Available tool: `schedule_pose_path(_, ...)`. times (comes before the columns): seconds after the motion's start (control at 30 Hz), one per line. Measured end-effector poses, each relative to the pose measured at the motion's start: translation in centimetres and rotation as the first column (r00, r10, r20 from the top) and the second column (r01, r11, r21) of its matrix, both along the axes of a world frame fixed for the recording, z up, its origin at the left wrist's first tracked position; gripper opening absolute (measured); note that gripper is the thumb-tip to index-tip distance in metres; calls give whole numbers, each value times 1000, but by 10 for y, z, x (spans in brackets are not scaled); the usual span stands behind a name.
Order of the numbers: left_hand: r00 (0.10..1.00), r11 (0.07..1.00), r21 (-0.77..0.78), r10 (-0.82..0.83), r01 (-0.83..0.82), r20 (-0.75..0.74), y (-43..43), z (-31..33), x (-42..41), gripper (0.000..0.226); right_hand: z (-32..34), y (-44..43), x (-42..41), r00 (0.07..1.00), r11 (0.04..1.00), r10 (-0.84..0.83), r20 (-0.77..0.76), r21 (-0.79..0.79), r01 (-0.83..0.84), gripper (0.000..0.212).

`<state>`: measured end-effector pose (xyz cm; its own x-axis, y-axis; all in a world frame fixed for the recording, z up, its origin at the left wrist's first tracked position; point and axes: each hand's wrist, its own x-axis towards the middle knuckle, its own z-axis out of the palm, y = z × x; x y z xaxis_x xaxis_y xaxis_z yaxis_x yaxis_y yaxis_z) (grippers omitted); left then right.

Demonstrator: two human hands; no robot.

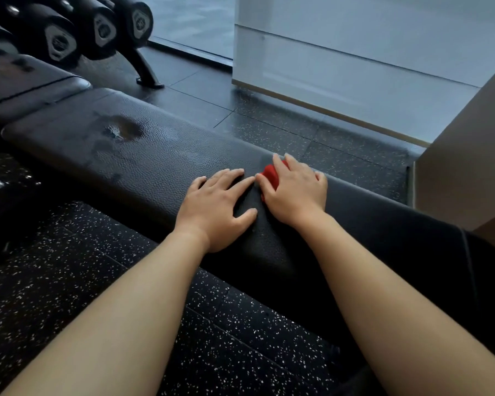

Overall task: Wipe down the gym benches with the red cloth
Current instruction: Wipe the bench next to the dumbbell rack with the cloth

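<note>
Here the red cloth (pixel 270 174) lies bunched on the black padded gym bench (pixel 143 155), close to the bench's far edge and a little right of its middle. The right hand (pixel 295 192) covers most of it, gripping it: the fingers (pixel 280 162) curve over the bunch with their tips reaching toward the far edge, and the thumb is tucked against the cloth's left side, so only a red wedge shows between thumb and forefinger. The left hand (pixel 217 207) rests flat on the pad just beside it, fingers straight and slightly apart, holding nothing (its forefinger tip comes very near the right thumb). Both forearms reach in over the bench's near edge.

Toward the bench's left end a wet, glistening patch (pixel 123 130) sits on the textured surface. A second pad section (pixel 26 78) adjoins that end. Beyond it, black dumbbells (pixel 97 27) sit on a rack in the far left corner. The floor (pixel 69 281) is dark speckled rubber, and a pale wall panel (pixel 355 67) stands past the far edge.
</note>
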<state>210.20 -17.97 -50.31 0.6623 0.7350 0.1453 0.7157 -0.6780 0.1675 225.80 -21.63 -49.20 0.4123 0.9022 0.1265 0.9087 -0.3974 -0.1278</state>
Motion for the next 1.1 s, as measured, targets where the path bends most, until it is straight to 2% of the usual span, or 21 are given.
schedule_pose_path(0.17,1000,1000,-3,9,-9,14,1,-1,1,74,2,35,12,1000,1000,1,7,0,-1,56)
schedule_pose_path(0.3,1000,1000,-6,1,-1,-1,-1,-1,0,74,0,29,15,999,998,50,0,28,-50,52)
schedule_pose_path(0.5,996,1000,-7,-18,17,-88,-5,-2,-3,67,6,-31,-1,989,990,144,-23,14,-143,51)
schedule_pose_path(0.63,998,1000,-22,-19,18,-68,-6,-1,-4,77,3,-66,-12,989,989,147,-21,5,-147,51)
schedule_pose_path(0.87,1000,1000,13,-3,2,7,-2,1,-1,87,0,-13,4,996,997,81,-24,-6,-81,52)
schedule_pose_path(1.1,1000,1000,-8,-8,8,4,0,0,0,77,1,24,14,999,999,35,-24,0,-35,50)
